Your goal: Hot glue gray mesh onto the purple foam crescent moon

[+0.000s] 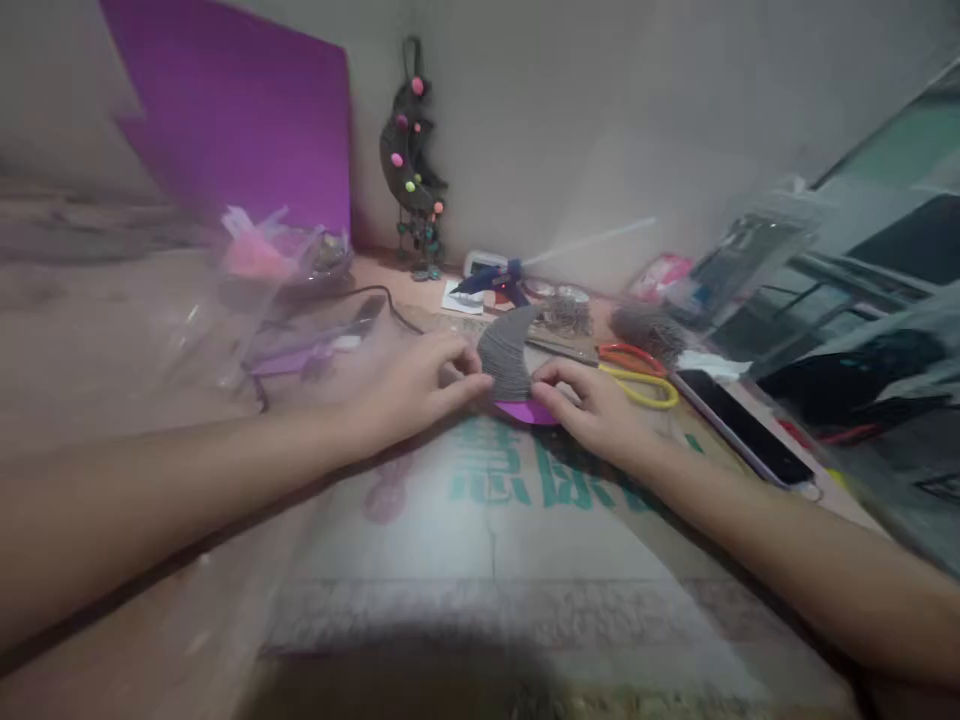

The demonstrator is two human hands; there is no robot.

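A purple crescent shape wound with grey yarn (pixel 508 358) lies on printed cardboard (pixel 487 530) in the middle of the table. My left hand (pixel 420 385) pinches its left edge with closed fingers. My right hand (pixel 592 405) presses closed fingers on its lower right end, where the bare purple tip (pixel 523 412) shows. The picture is blurred by motion.
A finished dark crescent with coloured pompoms (pixel 411 150) leans at the back wall beside a purple sheet (pixel 240 110). A blue glue gun (pixel 491 280), red-and-yellow scissors (pixel 637 372), a yarn bundle (pixel 649 330), a black phone (pixel 739 425) and plastic bags (pixel 277 260) surround the work.
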